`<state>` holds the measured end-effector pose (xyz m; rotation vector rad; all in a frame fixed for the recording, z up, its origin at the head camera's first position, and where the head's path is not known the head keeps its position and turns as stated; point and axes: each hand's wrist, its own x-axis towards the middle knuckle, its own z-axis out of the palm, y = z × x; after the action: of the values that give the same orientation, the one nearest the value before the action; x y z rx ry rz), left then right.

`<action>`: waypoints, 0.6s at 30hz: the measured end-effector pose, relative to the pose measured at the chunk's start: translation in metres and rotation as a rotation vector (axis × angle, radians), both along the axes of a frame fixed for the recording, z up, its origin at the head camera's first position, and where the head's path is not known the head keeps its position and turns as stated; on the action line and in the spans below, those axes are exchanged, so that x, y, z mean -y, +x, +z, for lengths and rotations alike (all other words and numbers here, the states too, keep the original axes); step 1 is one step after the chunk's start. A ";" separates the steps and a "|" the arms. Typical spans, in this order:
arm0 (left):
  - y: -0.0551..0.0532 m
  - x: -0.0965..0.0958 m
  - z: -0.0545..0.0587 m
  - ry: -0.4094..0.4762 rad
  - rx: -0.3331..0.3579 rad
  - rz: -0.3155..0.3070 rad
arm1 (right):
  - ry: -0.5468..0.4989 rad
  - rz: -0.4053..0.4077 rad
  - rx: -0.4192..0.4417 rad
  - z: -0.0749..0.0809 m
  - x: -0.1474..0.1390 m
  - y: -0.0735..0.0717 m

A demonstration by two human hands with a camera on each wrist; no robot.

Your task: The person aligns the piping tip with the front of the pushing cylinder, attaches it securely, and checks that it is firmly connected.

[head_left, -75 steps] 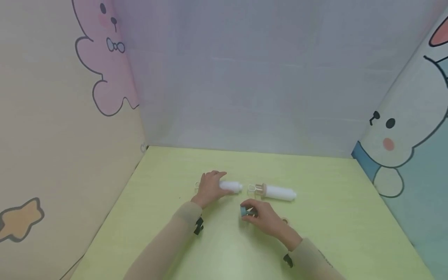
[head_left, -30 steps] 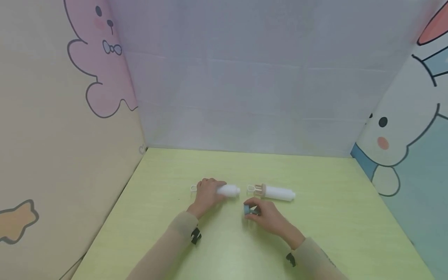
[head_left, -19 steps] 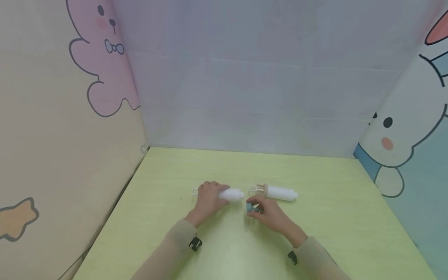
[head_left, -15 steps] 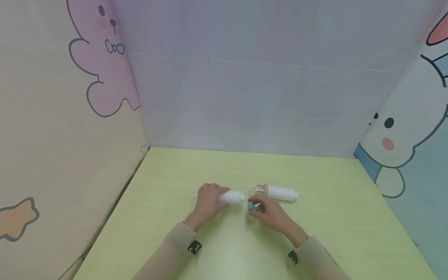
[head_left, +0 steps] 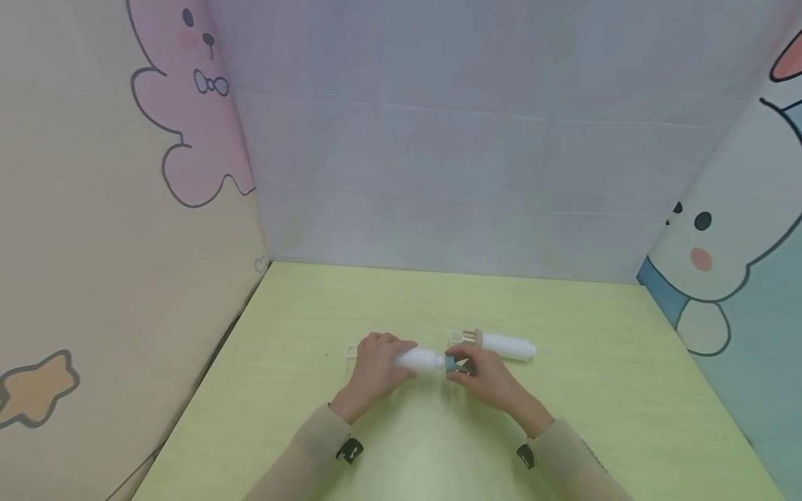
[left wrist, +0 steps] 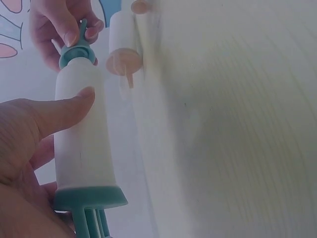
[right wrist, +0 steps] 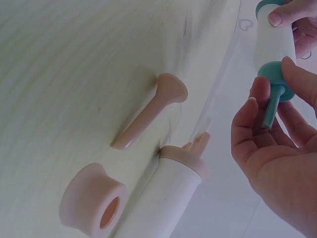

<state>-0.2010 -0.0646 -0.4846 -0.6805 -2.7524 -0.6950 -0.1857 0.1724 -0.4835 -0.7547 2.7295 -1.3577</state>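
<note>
Your left hand (head_left: pixel 376 369) grasps the tube (head_left: pixel 418 360), thumb laid across its side, teal collar (left wrist: pixel 91 197) toward the left edge of the surface (head_left: pixel 564 417), tip toward the right edge. Your right hand (head_left: pixel 491 379) pinches the teal nozzle (head_left: pixel 450 364) with its flared head at that tip; I can't tell whether it is seated. Both sit about midway between those edges. Toward the far edge from your right hand lies a second tube (head_left: pixel 504 346), with a pink nozzle (right wrist: pixel 153 111) and pink ring (right wrist: pixel 94 198) near it.
</note>
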 end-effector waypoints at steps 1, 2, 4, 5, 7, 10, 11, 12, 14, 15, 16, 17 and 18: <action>0.001 0.000 0.000 -0.002 -0.005 -0.004 | -0.001 0.003 -0.001 0.001 0.000 0.000; 0.001 0.000 0.000 -0.004 -0.008 -0.007 | -0.003 0.004 0.001 0.001 0.000 0.000; 0.003 -0.001 0.000 -0.006 -0.013 -0.013 | -0.011 0.014 0.000 0.002 0.000 0.001; 0.003 -0.001 0.000 -0.008 -0.015 -0.014 | -0.016 0.019 -0.002 0.002 0.000 0.001; 0.004 -0.002 -0.001 -0.011 -0.022 -0.017 | -0.023 0.026 -0.007 0.002 0.000 0.001; 0.005 -0.003 -0.001 0.000 -0.030 -0.023 | -0.029 0.027 -0.015 0.001 0.000 0.001; 0.005 -0.003 -0.001 0.005 -0.030 -0.026 | -0.028 0.026 -0.019 0.000 0.000 0.001; 0.005 -0.004 -0.002 0.007 -0.028 -0.027 | -0.027 0.026 -0.021 0.000 0.000 0.001; 0.006 -0.004 -0.002 0.010 -0.024 -0.029 | -0.020 0.022 -0.027 -0.001 0.000 0.000; 0.006 -0.004 -0.003 0.008 -0.021 -0.027 | -0.017 0.020 -0.026 -0.002 0.000 0.000; 0.006 -0.005 -0.003 0.008 -0.019 -0.027 | -0.013 0.015 -0.024 -0.002 0.000 0.000; 0.005 -0.005 -0.003 0.006 -0.018 -0.026 | -0.008 0.011 -0.021 -0.003 0.000 0.000; 0.005 -0.005 -0.004 0.003 -0.016 -0.024 | -0.005 0.007 -0.018 -0.003 0.000 0.000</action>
<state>-0.1958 -0.0594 -0.4881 -0.7160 -2.7319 -0.6958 -0.1855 0.1722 -0.4869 -0.7797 2.7352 -1.3642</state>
